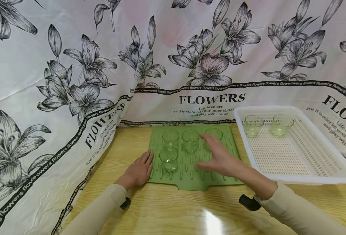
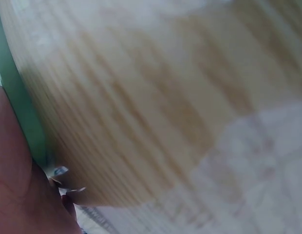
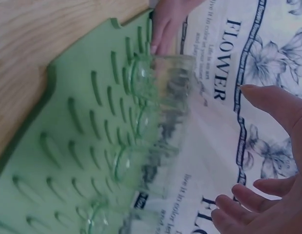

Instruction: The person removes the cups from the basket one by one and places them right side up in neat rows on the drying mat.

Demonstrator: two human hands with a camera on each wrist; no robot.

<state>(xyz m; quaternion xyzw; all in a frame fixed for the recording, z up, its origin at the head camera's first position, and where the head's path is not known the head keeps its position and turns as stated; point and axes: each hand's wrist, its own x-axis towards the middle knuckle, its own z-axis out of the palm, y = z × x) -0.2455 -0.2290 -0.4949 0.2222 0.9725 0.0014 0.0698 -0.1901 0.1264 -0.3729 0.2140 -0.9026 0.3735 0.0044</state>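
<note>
On a green draining mat (image 1: 192,181) stand several clear glass cups. The front left cup (image 1: 168,160) is nearest my left hand (image 1: 140,169), whose straight fingers rest along the mat's left edge. Behind it are the back left cup (image 1: 170,138) and the middle cup (image 1: 191,143). My right hand (image 1: 223,160) hovers over the mat, thumb and fingers spread apart, holding nothing. Its fingers partly hide the back right cup (image 1: 215,133). From the right wrist view, the right hand (image 3: 268,170) is apart from the row of cups.
To the right sits a white plastic basket (image 1: 250,156) with a left cup (image 1: 253,125) and a right cup (image 1: 281,125) inside. A flower-printed cloth (image 1: 161,107) hangs behind and at the left. The wooden table (image 1: 161,209) extends in front of the mat.
</note>
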